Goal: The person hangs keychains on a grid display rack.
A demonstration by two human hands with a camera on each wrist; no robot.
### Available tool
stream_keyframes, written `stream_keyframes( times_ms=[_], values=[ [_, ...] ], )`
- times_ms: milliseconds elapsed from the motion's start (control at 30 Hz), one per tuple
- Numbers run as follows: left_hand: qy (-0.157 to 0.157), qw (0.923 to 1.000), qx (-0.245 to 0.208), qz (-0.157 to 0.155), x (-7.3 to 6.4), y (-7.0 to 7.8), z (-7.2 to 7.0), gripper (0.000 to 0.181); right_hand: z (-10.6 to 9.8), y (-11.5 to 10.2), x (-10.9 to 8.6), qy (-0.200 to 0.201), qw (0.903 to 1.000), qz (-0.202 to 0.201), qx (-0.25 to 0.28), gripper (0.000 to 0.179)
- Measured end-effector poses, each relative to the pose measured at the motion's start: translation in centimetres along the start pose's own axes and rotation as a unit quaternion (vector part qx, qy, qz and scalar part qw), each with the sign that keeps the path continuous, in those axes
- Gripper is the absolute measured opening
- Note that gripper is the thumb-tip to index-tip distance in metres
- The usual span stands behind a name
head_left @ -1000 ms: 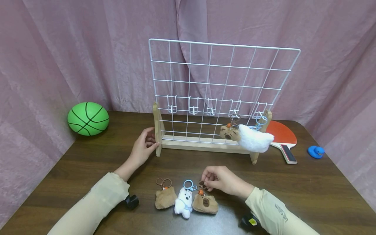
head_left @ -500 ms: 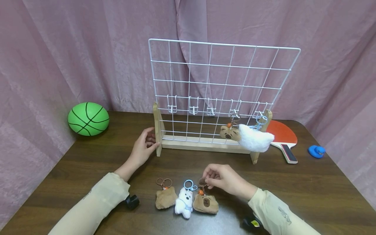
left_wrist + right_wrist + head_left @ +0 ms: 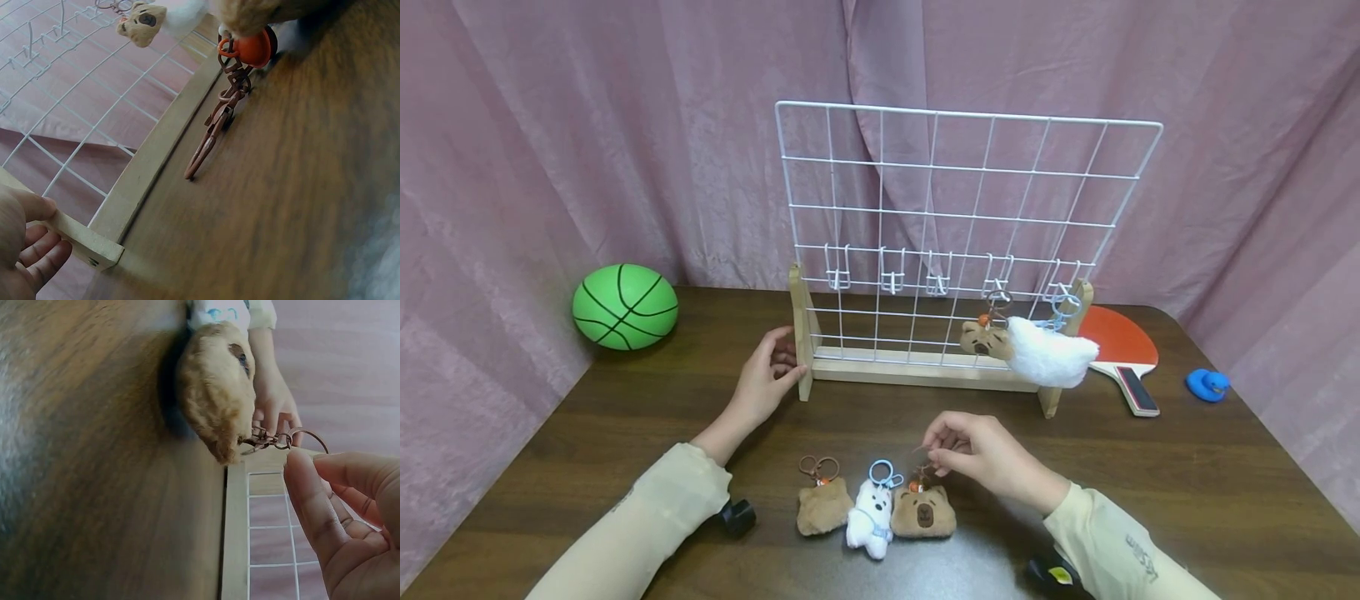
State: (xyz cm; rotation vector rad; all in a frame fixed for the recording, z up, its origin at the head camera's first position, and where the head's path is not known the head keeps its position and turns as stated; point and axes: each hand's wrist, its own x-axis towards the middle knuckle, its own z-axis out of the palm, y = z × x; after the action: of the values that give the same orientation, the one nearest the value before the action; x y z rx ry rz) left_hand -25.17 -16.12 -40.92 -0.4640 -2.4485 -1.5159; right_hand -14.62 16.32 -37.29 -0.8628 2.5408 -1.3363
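My right hand [image 3: 973,450] pinches the brown ring [image 3: 312,434] of a brown plush bear keychain [image 3: 924,513] between thumb and forefinger. The plush faces up close over the table, with an orange bell at its top. Left of it lie a white plush keychain [image 3: 870,518] with a blue ring and another brown plush keychain [image 3: 823,507], face hidden. My left hand [image 3: 765,375] grips the left wooden post [image 3: 805,333] of a white wire grid rack [image 3: 955,171], thumb on the near side and fingers partly behind it.
Several white hooks [image 3: 892,282] line the grid. A brown plush keychain [image 3: 985,340] and a white fluffy one [image 3: 1051,353] hang at its right. Around the rack are a green ball [image 3: 625,307], a red paddle [image 3: 1116,337] and a blue duck [image 3: 1207,385].
My right hand has risen slightly and shifted right with the ring. The brown plush has tipped up so its face shows more. The left hand keeps its grip on the post.
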Motion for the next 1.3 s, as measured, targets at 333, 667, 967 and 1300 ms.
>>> stream_keyframes(
  times_ms=[333,667,967,1300],
  values=[
    [-0.002,0.9999,0.003,-0.011,-0.1,0.4,0.1,0.06,-0.7,-0.6,-0.2,0.021,0.9997,-0.009,-0.007,0.007],
    [-0.009,0.9999,0.004,-0.003,-1.0,3.7,-0.5,0.056,-1.9,-1.4,-0.3,0.025,0.9993,-0.023,-0.015,0.006],
    [-0.004,1.0,0.0,-0.003,-0.1,0.7,0.0,0.059,-3.5,-2.4,0.4,0.03,0.9977,-0.024,-0.055,0.005],
    [0.0,0.9999,0.0,0.011,0.1,-0.4,0.1,0.06,-5.1,-3.8,1.6,0.036,0.9977,-0.016,-0.056,0.007]
  ],
)
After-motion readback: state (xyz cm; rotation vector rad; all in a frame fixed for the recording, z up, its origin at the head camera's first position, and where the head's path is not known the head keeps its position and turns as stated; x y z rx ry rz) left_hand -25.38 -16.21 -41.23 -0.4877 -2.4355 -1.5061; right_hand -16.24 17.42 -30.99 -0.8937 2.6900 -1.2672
